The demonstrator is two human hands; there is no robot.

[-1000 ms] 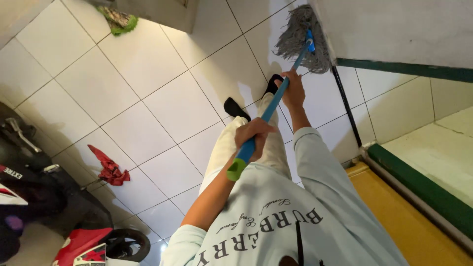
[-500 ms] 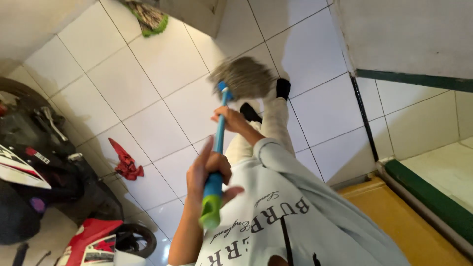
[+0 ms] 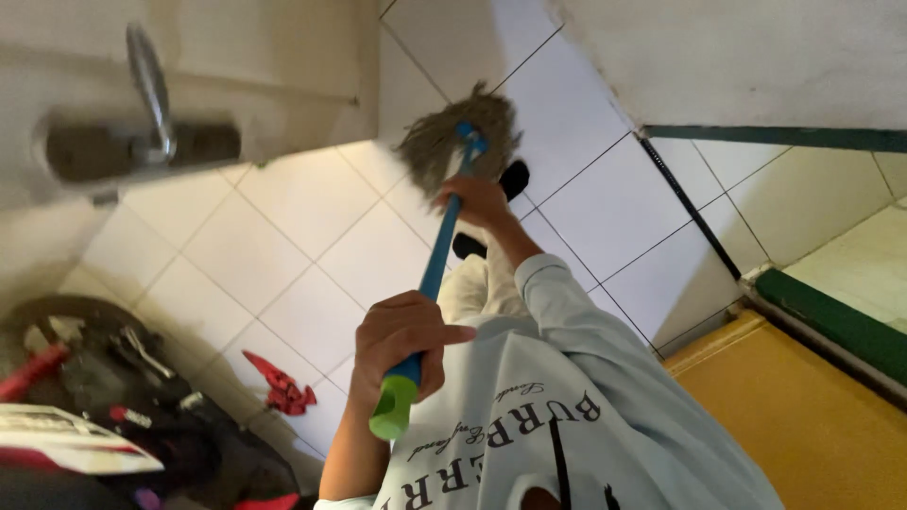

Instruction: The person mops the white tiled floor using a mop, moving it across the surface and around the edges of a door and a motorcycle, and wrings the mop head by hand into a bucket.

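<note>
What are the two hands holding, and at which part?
Both hold one grey string mop by its blue handle. The left hand grips near the green end cap; the right hand grips lower, just above the mop head.

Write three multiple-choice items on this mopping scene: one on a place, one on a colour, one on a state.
1. Where does the red rag lie?
A. on the tiled floor
B. on the mop head
C. on the yellow step

2. What colour is the mop handle's end cap?
A. red
B. green
C. black

3. How is the mop handle held?
A. by one hand
B. by both hands
C. by no hand

Answers: 1 A, it lies on white tiles; 2 B, the cap below the left hand is green; 3 B, the right hand grips further down.
</note>
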